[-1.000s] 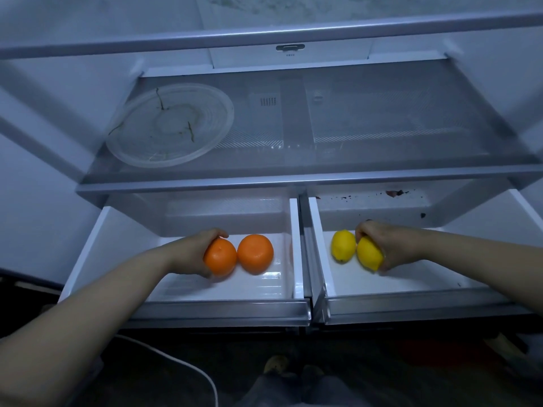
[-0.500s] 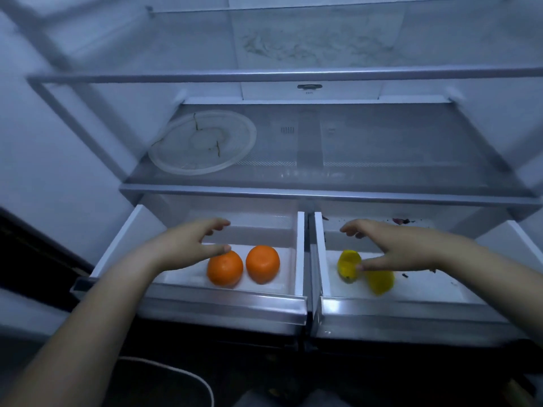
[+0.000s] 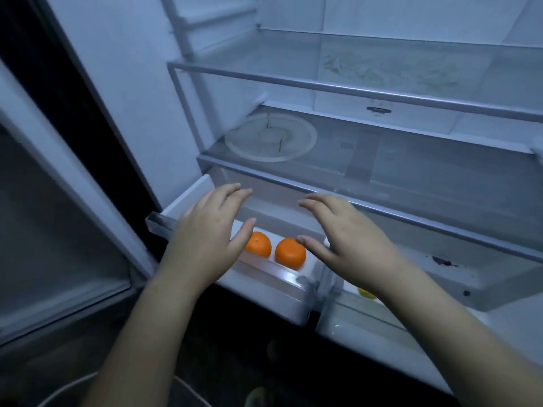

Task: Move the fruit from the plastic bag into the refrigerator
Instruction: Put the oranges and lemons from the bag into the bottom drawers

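Head view. Oranges, two: left orange (image 3: 260, 245) and right orange (image 3: 291, 254), side by side in the left drawer (image 3: 266, 273). Lemon (image 3: 365, 293), one, mostly hidden in the right drawer (image 3: 499, 286). Left hand (image 3: 211, 230) hovers over the left orange, right hand (image 3: 346, 239) beside the right orange. Both hands are palm down with fingers spread, grasping nothing.

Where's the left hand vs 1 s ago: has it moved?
Yes. The left hand has released the left orange and risen out of the left drawer; it is now open above the drawer's front rim.
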A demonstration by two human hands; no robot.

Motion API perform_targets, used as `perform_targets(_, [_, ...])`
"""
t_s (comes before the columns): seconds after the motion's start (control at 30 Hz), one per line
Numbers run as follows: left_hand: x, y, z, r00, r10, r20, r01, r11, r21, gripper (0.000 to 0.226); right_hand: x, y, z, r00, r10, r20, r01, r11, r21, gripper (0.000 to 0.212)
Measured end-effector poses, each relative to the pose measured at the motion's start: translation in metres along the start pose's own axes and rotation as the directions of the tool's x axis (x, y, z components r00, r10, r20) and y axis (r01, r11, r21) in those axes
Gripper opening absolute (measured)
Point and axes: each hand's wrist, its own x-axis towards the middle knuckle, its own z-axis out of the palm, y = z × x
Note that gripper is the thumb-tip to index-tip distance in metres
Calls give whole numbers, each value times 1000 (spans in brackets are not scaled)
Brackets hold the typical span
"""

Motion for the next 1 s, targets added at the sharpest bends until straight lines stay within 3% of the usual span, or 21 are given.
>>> perform_targets(0.23, [-60,-9,-45,973,-201,-114,221,955,196,51,24,-62,16,993,-91,-72,101,985,143,70])
perform_targets(0.4, [-104,-28,-85,930,-329,-167,363,895,258,55,41,-116,17,964,-196,-181,229,955,188,63])
perform_targets(0.53, [-149,-55,-118,883,-425,-197,467,833,296,56,56,-174,26,930,-318,-185,353,914,200,62])
perform_targets(0.77, [-239,-112,-181,779,-546,-307,625,710,323,58,70,-306,56,858,-481,-181,513,824,239,59])
perform_targets(1.0, [-356,-180,-244,611,-678,-409,792,535,295,59,70,-465,88,742,-667,-61,646,689,328,60])
